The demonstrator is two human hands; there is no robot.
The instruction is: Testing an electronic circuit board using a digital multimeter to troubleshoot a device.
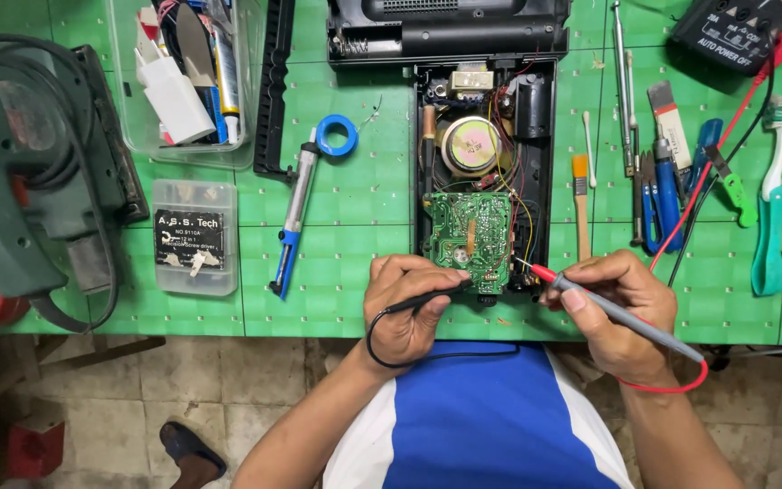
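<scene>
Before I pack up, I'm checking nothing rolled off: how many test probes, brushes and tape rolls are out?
Test probes: 2, black probe in left hand, red-tipped probe in right hand
Brushes: 2, toothbrush, small paintbrush
Tape rolls: 1, blue roll
Total: 5

I see a clear plastic screwdriver case point(195, 237) with a black rectangular label point(189, 239) lying left of the green mat's centre, near the sander.

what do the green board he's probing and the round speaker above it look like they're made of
Green circuit board: seemingly rigid laminate with a glossy green coating, pale traces and solder spots showing. Round speaker: apparently metal, its shiny silvery-gold back reflecting light.
</scene>
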